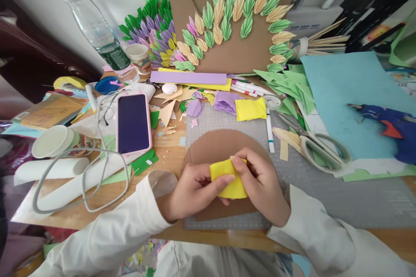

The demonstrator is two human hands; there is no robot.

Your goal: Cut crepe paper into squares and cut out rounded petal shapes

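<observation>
Two hands of mine are on one piece of folded yellow paper (236, 188), held up over a brown cardboard piece (224, 140) with a rounded far edge. My left hand (194, 191) has its thumb pressed on the near face and its other fingers curled behind; my right hand (261, 184) has thumb and fingers clamped on the paper's upper right part. The cardboard lies on a grey cutting mat (328, 201), its printed marks too faint for me to read, and the mat lies on the wooden tabletop (173, 140).

Just beyond the cardboard I have a folded yellow stack (251, 109) beside a crinkled purple one (225, 102). Right of these lie a white marker (269, 127) with a teal band near one end and my grey-handled scissors (304, 136). Farther right, a blue glue gun (378, 112) shows over a light blue sheet (334, 82).

On my left, a phone (133, 123) in a pink case has a dark screen. Behind it, a clear bottle (97, 30) wears a green label (115, 55), its pale print too small to make out. At the back right, a white box (310, 15) carries a row of dark characters, blurred past reading. Between bottle and box stands a cardboard panel (240, 58) with green and peach paper leaves (249, 1) along a curve.
</observation>
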